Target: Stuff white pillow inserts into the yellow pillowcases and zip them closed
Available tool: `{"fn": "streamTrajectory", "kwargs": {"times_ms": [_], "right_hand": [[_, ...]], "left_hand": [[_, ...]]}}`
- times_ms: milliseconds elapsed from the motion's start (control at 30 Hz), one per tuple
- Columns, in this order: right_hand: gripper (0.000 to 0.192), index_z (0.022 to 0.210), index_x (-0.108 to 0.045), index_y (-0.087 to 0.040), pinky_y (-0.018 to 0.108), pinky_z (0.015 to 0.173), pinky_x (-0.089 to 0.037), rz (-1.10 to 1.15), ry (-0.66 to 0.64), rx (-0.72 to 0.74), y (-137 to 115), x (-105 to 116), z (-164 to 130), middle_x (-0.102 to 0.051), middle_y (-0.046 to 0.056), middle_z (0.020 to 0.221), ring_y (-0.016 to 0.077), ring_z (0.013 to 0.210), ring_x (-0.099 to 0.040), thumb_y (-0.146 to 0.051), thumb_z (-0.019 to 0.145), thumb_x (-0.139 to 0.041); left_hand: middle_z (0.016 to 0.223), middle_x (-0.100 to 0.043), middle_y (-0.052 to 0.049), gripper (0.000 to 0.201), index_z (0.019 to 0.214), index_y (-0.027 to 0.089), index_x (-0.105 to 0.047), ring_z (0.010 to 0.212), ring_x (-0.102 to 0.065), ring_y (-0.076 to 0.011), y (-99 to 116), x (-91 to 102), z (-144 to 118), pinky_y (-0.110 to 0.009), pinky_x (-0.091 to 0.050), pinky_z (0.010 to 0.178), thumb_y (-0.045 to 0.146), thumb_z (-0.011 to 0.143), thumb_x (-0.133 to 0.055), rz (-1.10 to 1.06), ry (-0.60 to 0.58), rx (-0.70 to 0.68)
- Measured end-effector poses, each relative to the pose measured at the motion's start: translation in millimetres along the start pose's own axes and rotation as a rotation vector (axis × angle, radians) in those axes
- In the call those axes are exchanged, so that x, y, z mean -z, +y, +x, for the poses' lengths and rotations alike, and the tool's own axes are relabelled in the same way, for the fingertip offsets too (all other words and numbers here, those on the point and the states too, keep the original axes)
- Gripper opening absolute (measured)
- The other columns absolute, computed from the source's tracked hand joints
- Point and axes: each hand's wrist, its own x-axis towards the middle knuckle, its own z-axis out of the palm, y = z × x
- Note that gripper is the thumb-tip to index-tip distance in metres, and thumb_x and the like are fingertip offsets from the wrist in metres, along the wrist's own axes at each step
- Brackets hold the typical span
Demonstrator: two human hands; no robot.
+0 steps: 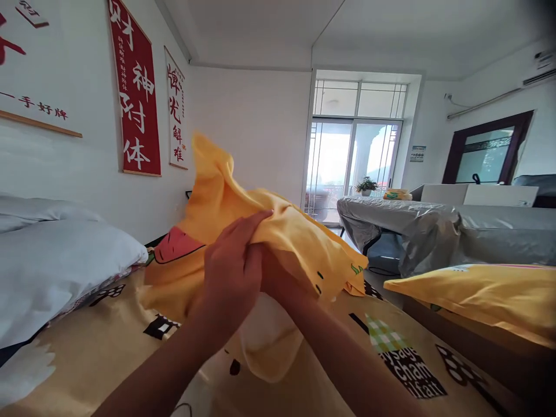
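A yellow pillowcase (304,231) with a pink printed patch and small green marks is lifted and spread above the bed. My left hand (234,260) is closed on its fabric near the middle, thumb on top. My right hand (273,272) reaches in beneath a fold of the same cloth, close against the left hand. The fabric and the left hand hide its fingers, so its grip does not show. A pale flap of cloth (271,341) hangs below my wrists.
The bed has a tan printed sheet (330,347). White bedding (78,260) is piled at left; a yellow pillow (486,295) lies at right. Behind it stands a table (391,211) under plastic, bearing a potted plant (367,185). Scrolls (136,92) hang on the left wall.
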Motion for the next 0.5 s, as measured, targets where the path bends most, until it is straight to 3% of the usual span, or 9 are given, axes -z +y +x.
{"fn": "streamTrajectory", "kwargs": {"times_ms": [133,233,300,400,500], "right_hand": [[0.051,0.136,-0.046,-0.023,0.044,0.107,-0.036,0.08,-0.165,0.203,-19,-9,-34,-0.047,0.008,0.142,0.0239,0.134,-0.037,-0.033,0.086,-0.054],[0.045,0.135,-0.047,-0.021,0.046,0.111,-0.028,0.12,-0.214,0.269,-17,-14,-78,-0.045,0.01,0.144,0.022,0.137,-0.032,-0.034,0.092,-0.047],[0.041,0.13,-0.051,-0.017,0.043,0.108,-0.031,0.121,-0.174,0.287,-7,-15,-105,-0.051,0.011,0.138,0.0218,0.133,-0.038,-0.033,0.092,-0.046],[0.026,0.104,-0.064,-0.013,0.037,0.091,-0.043,0.033,-0.147,0.147,20,-21,-133,-0.068,0.012,0.105,0.021,0.106,-0.059,-0.022,0.092,-0.043],[0.024,0.084,-0.067,-0.015,0.032,0.074,-0.044,-0.125,-0.395,-0.118,45,-31,-149,-0.07,0.009,0.081,0.0189,0.079,-0.065,-0.017,0.091,-0.044]], "left_hand": [[0.074,-0.067,0.002,0.037,0.103,0.018,-0.069,0.066,-0.058,-0.0121,-57,1.8,4,-0.021,-0.045,0.064,0.016,0.082,-0.039,0.082,-0.09,0.256],[0.064,-0.06,0.003,0.035,0.104,0.016,-0.068,0.056,-0.051,-0.0112,-90,25.3,-5,-0.019,-0.038,0.053,0.024,0.084,-0.04,0.165,-0.104,0.381],[0.06,-0.058,0.005,0.035,0.108,0.018,-0.066,0.052,-0.049,-0.0115,-103,46.8,-18,-0.02,-0.038,0.051,0.029,0.086,-0.041,0.254,-0.122,0.401],[0.071,-0.064,0.002,0.032,0.103,0.021,-0.066,0.063,-0.057,-0.015,-118,76.4,-43,-0.022,-0.044,0.06,0.033,0.088,-0.04,0.416,-0.136,0.244],[0.089,-0.066,-0.003,0.026,0.094,0.022,-0.066,0.082,-0.062,-0.0187,-131,97.6,-66,-0.026,-0.048,0.073,0.031,0.089,-0.042,0.519,-0.096,-0.017]]}}
